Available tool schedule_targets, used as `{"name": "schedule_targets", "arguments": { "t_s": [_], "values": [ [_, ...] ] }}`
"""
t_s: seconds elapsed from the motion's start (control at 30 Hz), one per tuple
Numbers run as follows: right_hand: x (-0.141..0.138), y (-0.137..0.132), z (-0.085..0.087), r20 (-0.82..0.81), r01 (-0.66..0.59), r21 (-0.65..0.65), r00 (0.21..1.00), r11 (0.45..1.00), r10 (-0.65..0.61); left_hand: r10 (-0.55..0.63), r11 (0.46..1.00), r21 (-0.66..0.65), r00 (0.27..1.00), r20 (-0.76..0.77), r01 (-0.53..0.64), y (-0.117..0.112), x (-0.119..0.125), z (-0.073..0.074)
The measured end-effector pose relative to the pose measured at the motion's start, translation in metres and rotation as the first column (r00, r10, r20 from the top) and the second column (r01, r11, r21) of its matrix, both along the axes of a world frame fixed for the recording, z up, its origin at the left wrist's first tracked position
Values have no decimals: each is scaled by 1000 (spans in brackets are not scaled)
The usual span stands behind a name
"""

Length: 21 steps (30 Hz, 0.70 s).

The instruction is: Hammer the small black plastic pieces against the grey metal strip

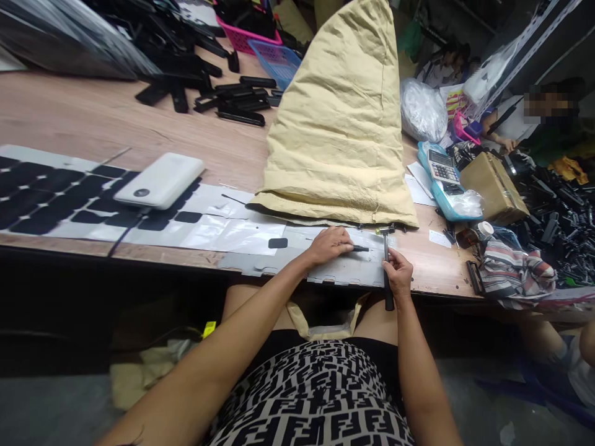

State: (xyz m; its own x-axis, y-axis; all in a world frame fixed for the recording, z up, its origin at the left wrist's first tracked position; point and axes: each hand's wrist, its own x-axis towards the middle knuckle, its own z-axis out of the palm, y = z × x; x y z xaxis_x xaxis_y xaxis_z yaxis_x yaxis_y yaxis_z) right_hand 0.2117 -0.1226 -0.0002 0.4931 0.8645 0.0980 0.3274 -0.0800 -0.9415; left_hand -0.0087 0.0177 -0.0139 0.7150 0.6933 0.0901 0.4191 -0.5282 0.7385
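My right hand (pixel 400 271) is wrapped round the black handle of a small hammer (pixel 385 248), whose head points away from me near the bottom edge of a beige cloth sack (pixel 344 136). Just left of it, my left hand (pixel 330 244) pinches a short, dark, narrow piece (pixel 361 248) that pokes out toward the hammer. Its exact kind is too small to tell. Under both hands lies a grey sheet (pixel 297 263) along the table's front edge.
A white power bank (pixel 162 179) with a cable rests on black-patterned sheets at left. Behind it are black plastic parts (pixel 242 99), a blue basket (pixel 279 62) and a pink basket (pixel 246 34). A calculator (pixel 442 166), a cardboard box (pixel 493 186) and a striped cloth (pixel 515 269) stand right. Other people sit beyond.
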Motion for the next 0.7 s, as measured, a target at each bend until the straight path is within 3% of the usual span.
{"name": "schedule_targets", "arguments": {
  "t_s": [0.17,0.27,0.37,0.43,0.53,0.6,0.7],
  "values": [
    [0,0,-1,13,-5,3,1000,1000,5,-247,968,31,969,6,247,-46,-31,6],
    [0,0,1,36,-12,-2,999,1000,12,-212,975,64,977,-30,214,-75,-42,8],
    [-1,0,1,69,-13,-6,998,1000,14,-152,986,69,988,-15,152,-87,-41,11],
    [-1,0,1,86,-9,-3,996,1000,9,-93,995,49,995,46,90,-81,-33,15],
    [-2,0,0,91,-5,5,996,1000,4,109,993,36,990,86,-113,-56,-12,19],
    [-2,0,-1,95,-6,5,995,1000,5,253,966,59,967,11,-253,-35,5,21],
    [-2,0,-1,90,-1,7,996,1000,0,360,930,133,923,-140,-343,-7,29,22]
  ]
}}
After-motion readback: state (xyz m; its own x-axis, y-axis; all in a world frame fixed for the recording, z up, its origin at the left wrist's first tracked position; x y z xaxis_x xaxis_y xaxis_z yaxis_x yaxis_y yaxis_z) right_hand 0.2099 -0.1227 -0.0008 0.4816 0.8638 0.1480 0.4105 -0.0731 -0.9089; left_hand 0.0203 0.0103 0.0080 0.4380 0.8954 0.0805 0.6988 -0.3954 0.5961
